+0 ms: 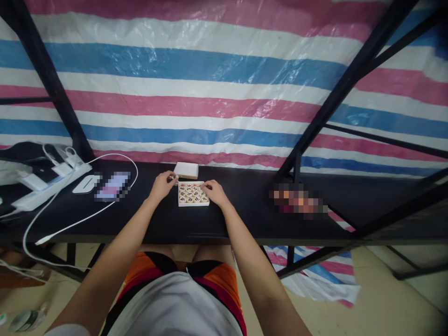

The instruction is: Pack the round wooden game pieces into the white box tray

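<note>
A small white box point(193, 203) holding several round wooden game pieces point(192, 192) with dark and red characters lies on the black table point(245, 219). My left hand point(161, 185) rests at the box's upper left corner, fingers curled and pinched together. My right hand point(215, 192) touches the box's right edge, fingers bent onto the pieces there. What either hand pinches is too small to see. The box's lid point(186, 170) lies just behind the box.
At the left of the table lie a white power strip with plugs point(52, 183), a white mouse point(84, 183), a blurred phone point(112, 185) and a white cable point(73, 224). A blurred object point(299, 200) sits to the right. Black frame bars point(336, 100) cross before a striped tarp.
</note>
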Motion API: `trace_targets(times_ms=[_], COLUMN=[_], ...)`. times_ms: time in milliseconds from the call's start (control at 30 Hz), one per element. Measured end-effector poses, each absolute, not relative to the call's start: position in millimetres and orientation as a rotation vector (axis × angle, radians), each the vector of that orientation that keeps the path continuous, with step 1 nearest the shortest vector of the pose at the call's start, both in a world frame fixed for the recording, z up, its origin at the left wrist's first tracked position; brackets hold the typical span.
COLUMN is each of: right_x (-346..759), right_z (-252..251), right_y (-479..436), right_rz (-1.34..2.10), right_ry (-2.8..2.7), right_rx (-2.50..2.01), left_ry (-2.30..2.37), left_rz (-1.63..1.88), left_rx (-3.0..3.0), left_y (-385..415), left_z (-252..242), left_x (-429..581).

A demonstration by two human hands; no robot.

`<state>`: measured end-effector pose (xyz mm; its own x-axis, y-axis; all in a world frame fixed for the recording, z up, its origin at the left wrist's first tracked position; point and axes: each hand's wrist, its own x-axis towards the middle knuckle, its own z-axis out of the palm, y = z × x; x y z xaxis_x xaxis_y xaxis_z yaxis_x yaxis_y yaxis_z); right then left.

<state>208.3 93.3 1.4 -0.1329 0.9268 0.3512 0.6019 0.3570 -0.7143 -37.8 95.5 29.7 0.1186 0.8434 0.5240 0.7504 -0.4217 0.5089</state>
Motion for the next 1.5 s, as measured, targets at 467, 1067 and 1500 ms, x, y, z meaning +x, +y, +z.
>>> trace_targets(times_ms=[467,1067,1500], right_x=[207.9,208.5,208.2], right_z=[2.4,2.8,3.8], right_y=[93.4,93.4,92.5], right_rz=[0.502,0.537,0.537], right_ry=[-1.848,-1.847,-1.844], right_rx=[-1.378,-1.400,-1.399], left_ry=[1.326,1.488,1.596], left_rz=[0.943,0.901,0.986], left_rx=[2.367,2.392,2.393], left_y=[100.3,97.4,107.4], left_z=[21.3,24.1,14.0], left_x=[-14.5,-19.8,-30.9])
